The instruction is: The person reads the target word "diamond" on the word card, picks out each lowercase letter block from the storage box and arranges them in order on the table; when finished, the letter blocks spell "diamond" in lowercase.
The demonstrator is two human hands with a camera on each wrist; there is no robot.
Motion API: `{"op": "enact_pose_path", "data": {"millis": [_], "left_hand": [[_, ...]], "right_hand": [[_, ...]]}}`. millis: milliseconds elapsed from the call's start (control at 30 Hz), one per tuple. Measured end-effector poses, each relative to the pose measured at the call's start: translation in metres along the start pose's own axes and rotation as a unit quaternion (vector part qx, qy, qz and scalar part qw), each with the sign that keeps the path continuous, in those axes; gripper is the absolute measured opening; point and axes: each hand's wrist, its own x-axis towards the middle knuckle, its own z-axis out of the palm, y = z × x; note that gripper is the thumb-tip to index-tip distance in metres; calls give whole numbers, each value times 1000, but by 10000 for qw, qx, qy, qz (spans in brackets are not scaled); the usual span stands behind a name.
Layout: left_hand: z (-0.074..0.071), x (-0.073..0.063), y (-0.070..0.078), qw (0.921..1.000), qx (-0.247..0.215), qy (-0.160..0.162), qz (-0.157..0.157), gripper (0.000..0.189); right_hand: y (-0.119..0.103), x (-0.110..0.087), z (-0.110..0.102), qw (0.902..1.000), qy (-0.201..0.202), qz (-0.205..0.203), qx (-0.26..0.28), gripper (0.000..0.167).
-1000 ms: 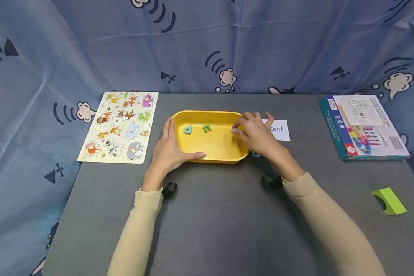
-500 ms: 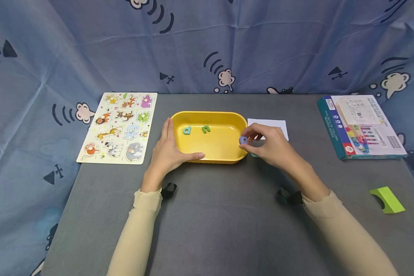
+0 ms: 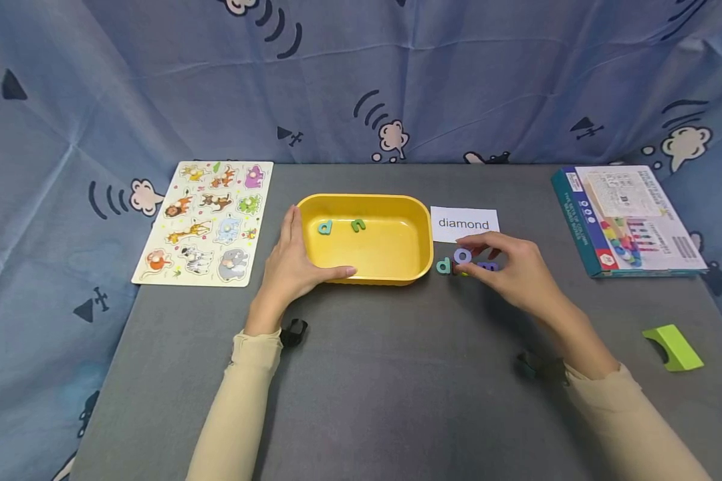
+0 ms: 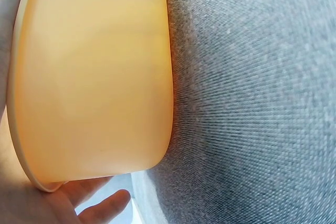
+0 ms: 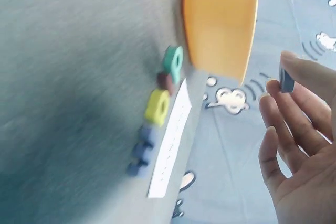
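Note:
In the head view, a yellow plastic tray (image 3: 370, 250) holds a light-blue letter d (image 3: 325, 228) and a green letter n (image 3: 357, 225). My left hand (image 3: 295, 262) rests around its near left corner, fingers straight along the end wall and thumb along the front rim. My right hand (image 3: 517, 270) pinches a purple letter o (image 3: 462, 256) between thumb and index finger, just below a white card (image 3: 464, 224) printed "diamond". A teal d (image 5: 173, 60), a dark-red letter (image 5: 165, 82), a yellow letter (image 5: 157, 107) and a purple m (image 5: 142, 150) lie in a row beside the card.
An animal peg puzzle board (image 3: 204, 224) lies left of the tray. At the right is a boxed toy set (image 3: 632, 220), with a green arch-shaped block (image 3: 675, 348) nearer the front. A patterned blue curtain (image 3: 361, 80) hangs behind the grey table (image 3: 361, 401).
My right hand has lifted the purple o out of the tray and carried it right, over the letter row. The card's word has come into full view. My left hand stays at the tray.

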Motion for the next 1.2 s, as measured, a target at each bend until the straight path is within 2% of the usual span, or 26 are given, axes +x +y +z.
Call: {"op": "enact_pose_path", "data": {"millis": [267,400,567,700,933,1200], "left_hand": [[-1,-1,0,10000,-11,13,29,155],[-1,-1,1,10000,0,9,14,155],[-1,-1,2,10000,14,-36,14,154],[0,0,1,10000,43,6,8,155],[0,0,-1,10000,8,13,-10,155],[0,0,0,10000,54,2,-12,155]], "right_hand": [[32,-18,-11,9997,142,187,-42,33],[56,-23,-18,9982,124,503,-309,31],[78,-29,-20,9941,-99,963,-487,27],[84,-31,-19,9912,-301,1190,-494,25],[88,-28,-17,9927,-393,1029,-496,24],[88,-26,-18,9913,-481,1115,-508,28]]}}
